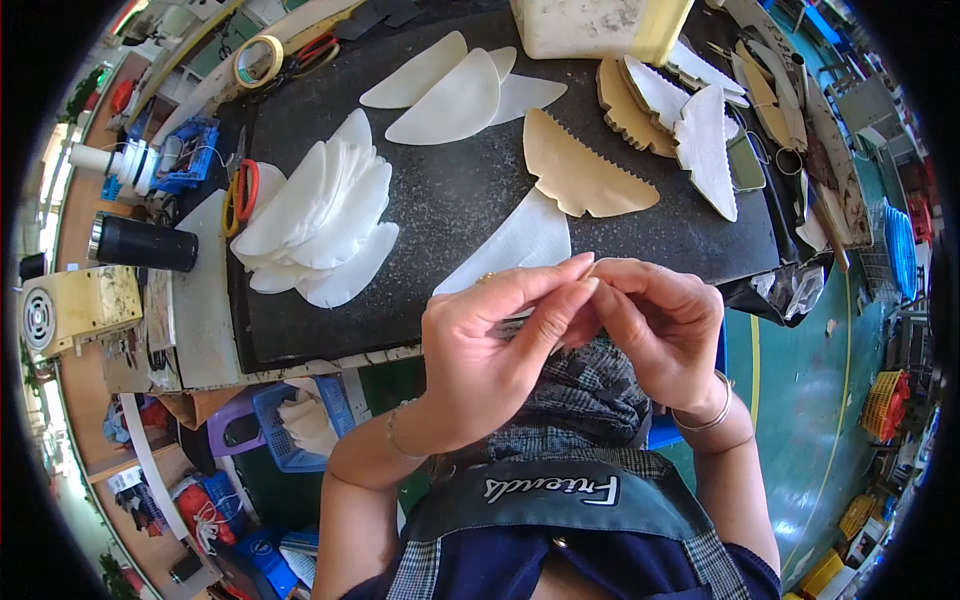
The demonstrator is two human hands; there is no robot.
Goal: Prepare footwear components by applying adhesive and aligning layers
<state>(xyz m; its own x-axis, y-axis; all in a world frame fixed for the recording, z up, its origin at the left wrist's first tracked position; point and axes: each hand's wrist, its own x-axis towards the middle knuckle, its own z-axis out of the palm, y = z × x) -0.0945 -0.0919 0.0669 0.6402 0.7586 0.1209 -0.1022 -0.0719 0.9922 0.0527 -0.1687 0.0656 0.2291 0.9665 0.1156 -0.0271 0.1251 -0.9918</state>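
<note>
My left hand [490, 350] and my right hand [655, 330] meet in front of the table's near edge. Their thumbs and forefingers are pinched together, fingertips almost touching. Whatever lies between them is too small and hidden to make out. Just beyond the fingers a white cut piece [520, 245] lies on the black work mat [440, 190], its near end covered by my left hand. A tan half-round piece with a toothed edge [585, 170] overlaps its far tip.
White half-round pieces [320, 220] are heaped at left beside red-and-yellow-handled scissors [243, 195]. Cream pieces [450, 100] lie farther back. Toothed pieces [708, 150] sit at right near a whitish tub [600, 30]. A black flask [145, 243] and tape roll [258, 62] are at left.
</note>
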